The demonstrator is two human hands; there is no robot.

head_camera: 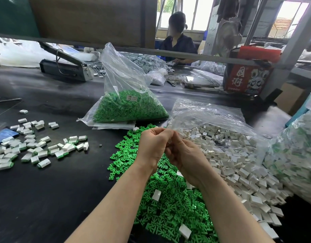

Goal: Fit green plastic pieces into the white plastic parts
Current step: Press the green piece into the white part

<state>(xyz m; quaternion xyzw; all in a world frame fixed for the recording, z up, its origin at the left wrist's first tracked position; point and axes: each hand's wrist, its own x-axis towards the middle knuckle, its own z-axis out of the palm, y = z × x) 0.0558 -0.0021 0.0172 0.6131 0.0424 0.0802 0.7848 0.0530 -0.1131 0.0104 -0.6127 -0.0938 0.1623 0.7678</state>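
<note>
My left hand [152, 146] and my right hand [184, 156] meet above the black table, fingers curled together around something small that their fingers hide. Under them lies a loose heap of green plastic pieces [168, 204] with a few white parts on top. To the right spreads a pile of white plastic parts [239, 165] spilling from a clear bag. At the left, several assembled white parts with green ends [35, 148] are scattered on the table.
A clear bag of green pieces [128, 106] stands behind the hands. Another bag of white and green parts [298, 155] sits at the right edge. A heat sealer [63, 67], a red carton [246, 76] and a seated person [177, 41] are at the back.
</note>
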